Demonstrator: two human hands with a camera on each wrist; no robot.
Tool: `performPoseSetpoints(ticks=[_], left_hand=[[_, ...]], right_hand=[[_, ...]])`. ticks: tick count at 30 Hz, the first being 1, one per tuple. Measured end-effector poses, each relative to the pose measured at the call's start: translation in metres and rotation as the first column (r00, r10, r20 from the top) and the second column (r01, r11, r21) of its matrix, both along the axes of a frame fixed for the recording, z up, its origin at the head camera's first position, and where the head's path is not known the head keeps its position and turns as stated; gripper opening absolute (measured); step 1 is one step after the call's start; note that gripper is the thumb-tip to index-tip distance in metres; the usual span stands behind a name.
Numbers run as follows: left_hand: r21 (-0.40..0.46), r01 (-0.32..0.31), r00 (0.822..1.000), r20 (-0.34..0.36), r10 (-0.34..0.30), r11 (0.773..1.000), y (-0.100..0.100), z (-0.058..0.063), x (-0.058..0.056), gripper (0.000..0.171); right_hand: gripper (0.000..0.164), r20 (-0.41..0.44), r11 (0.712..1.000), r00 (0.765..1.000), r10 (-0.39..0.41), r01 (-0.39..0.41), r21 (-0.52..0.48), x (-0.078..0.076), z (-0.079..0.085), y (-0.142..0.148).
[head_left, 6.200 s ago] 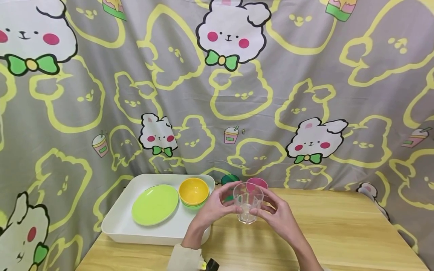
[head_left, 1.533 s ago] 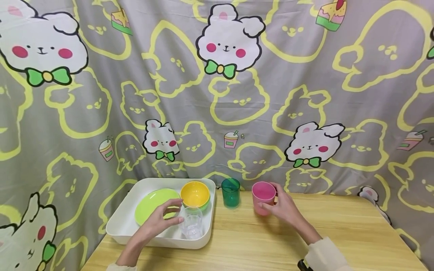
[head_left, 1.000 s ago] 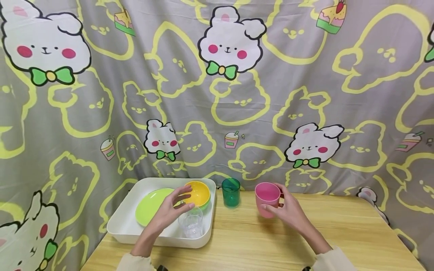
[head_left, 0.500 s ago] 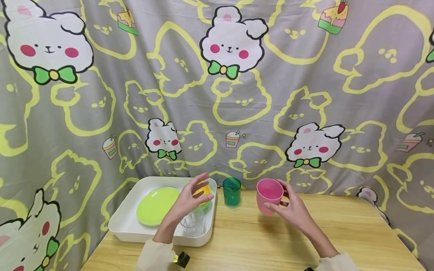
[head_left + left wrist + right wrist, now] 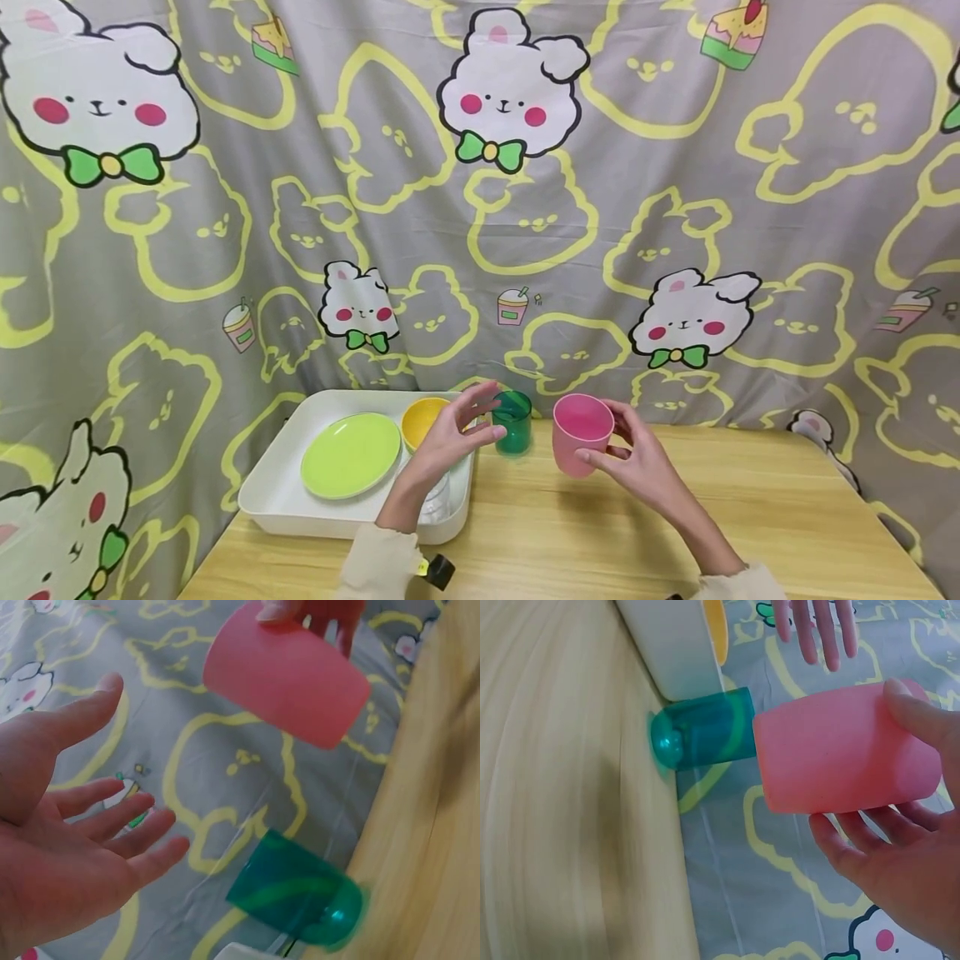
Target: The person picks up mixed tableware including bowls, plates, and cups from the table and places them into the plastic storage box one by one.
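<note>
My right hand point(image 5: 637, 454) grips a pink cup point(image 5: 573, 450) from its right side, thumb in front and fingers behind. The cup is upright and lifted off the table, its shadow falling beneath it. My left hand point(image 5: 453, 429) hovers empty over the tray's right edge, its fingers spread and relaxed, as the left wrist view shows. Between the hands stands a green see-through cup point(image 5: 513, 437) on the table, near the left fingertips in the head view. The right wrist view has the pink cup point(image 5: 847, 750) close to the green cup point(image 5: 705, 731).
A white tray point(image 5: 258, 492) on the left holds a lime-green plate point(image 5: 350, 456) and a yellow bowl point(image 5: 420, 421). A clear glass point(image 5: 437, 504) in it is partly hidden by my left wrist. Behind the wooden table point(image 5: 750, 500) hangs a patterned grey curtain point(image 5: 420, 225).
The clear glass, earlier held in both hands, now sits in the tray. My right hand has taken the pink cup and lifted it. The left hand has moved right, away from the glass.
</note>
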State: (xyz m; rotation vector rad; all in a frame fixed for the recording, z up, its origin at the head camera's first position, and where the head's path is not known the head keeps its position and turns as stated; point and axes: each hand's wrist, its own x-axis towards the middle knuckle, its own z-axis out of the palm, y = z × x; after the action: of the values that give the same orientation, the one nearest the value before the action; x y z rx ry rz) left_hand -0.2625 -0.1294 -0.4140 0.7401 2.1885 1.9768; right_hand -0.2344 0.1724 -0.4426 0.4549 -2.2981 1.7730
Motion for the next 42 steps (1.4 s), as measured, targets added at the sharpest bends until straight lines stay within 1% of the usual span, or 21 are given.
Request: performPoseSetpoints(ticks=[4,11,17,22,27,33,37,42], left_hand=[[0.017,0.033,0.999,0.004,-0.033,0.999,0.010,-0.004,-0.001,0.069],[0.040,0.062,0.998,0.011,-0.063,0.997,0.028,-0.010,-0.003,0.065],[0.031,0.093,0.995,0.020,-0.094,0.995,0.040,-0.013,0.000,0.063],[0.028,0.116,0.993,-0.001,-0.116,0.993,0.046,-0.014,0.001,0.063],[0.031,0.119,0.993,0.000,-0.119,0.992,0.047,-0.013,0.005,0.062],[0.010,0.115,0.993,0.002,-0.115,0.993,0.043,-0.010,0.010,0.060],[0.001,0.097,0.995,0.015,-0.097,0.995,0.039,-0.010,0.012,0.059],[0.006,0.065,0.998,0.012,-0.065,0.998,0.034,-0.007,0.015,0.059]], right_hand=[[0.074,0.003,0.998,0.999,0.054,-0.054,-0.019,0.000,-0.001,-0.002],[0.074,-0.035,0.995,0.995,0.093,-0.094,-0.022,0.001,0.001,-0.006],[0.074,-0.019,0.988,0.989,0.150,-0.150,-0.026,0.004,0.004,-0.006],[0.072,-0.010,0.985,0.986,0.169,-0.170,-0.028,0.005,0.007,-0.009],[0.070,-0.001,0.982,0.983,0.185,-0.185,-0.036,0.006,0.006,-0.014],[0.069,0.011,0.978,0.978,0.207,-0.206,-0.044,0.008,0.005,-0.022],[0.070,0.011,0.975,0.975,0.221,-0.220,-0.043,0.007,0.005,-0.025],[0.069,0.005,0.968,0.969,0.247,-0.246,-0.037,0.007,0.006,-0.028]])
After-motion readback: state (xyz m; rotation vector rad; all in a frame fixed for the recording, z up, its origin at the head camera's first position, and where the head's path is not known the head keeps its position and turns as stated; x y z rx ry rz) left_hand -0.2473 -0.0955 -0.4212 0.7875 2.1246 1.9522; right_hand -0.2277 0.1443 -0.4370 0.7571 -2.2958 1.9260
